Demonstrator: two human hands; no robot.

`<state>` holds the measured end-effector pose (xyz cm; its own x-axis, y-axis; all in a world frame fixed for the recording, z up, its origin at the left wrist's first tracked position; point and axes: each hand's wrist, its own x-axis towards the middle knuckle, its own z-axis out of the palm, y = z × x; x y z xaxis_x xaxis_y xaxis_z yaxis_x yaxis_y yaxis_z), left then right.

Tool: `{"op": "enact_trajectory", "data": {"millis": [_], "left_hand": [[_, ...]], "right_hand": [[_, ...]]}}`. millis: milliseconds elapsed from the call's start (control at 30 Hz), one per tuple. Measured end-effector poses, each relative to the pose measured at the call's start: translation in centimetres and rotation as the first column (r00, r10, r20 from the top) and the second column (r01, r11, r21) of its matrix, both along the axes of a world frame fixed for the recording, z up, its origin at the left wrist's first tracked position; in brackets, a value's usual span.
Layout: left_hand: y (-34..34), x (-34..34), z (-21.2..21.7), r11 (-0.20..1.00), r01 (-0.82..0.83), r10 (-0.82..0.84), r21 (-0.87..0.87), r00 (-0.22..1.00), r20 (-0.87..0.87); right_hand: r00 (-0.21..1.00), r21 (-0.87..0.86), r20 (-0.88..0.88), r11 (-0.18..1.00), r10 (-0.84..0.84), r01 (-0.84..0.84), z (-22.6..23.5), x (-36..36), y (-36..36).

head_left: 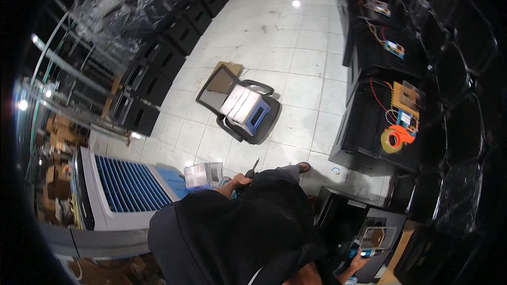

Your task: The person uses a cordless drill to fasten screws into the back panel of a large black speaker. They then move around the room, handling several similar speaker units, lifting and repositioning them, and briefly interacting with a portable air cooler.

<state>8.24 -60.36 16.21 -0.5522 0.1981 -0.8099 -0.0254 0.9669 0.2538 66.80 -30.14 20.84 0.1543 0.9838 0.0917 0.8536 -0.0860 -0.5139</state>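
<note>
In front of my body, my left hand (242, 180) is closed around a dark tool with a long thin shaft (253, 170), which looks like a drill or driver; its body is partly hidden by my clothing. Low on the right, my right hand (360, 261) has its fingers bent around a small teal and white object (365, 253), too small to name. Close beside that hand lies a clear plastic case (388, 236) with a brown piece in it. Both are over an open black cabinet (343, 216).
A black chair (262, 133) bearing a stack of white and blue boxes (244, 103) stands ahead. On the left is a grey air cooler (132, 182). Black cabinets (364, 126) line the right, with an orange tape dispenser (401, 136) and circuit boards (409, 119) on top.
</note>
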Motion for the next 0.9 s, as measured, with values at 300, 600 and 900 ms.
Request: {"op": "enact_trajectory", "data": {"millis": [300,600,900], "left_hand": [[-7.0,1.5,-4.5,0.984,-0.088,0.098,0.155,0.993,-0.058],[-2.9,-6.1,-2.8,0.795,-0.585,0.574,0.161,0.811,0.115],[1.0,-17.9,1.4,0.885,-0.443,0.422,0.141,0.893,0.155]], "right_hand": [[0.926,-0.226,-0.200,0.904,0.320,-0.362,2.3,-12.1,1.0],[0.884,-0.536,-0.338,0.705,0.324,-0.464,5.3,-27.5,2.8],[0.883,-0.768,-0.446,0.443,0.149,-0.462,6.8,-39.7,5.6]]}}
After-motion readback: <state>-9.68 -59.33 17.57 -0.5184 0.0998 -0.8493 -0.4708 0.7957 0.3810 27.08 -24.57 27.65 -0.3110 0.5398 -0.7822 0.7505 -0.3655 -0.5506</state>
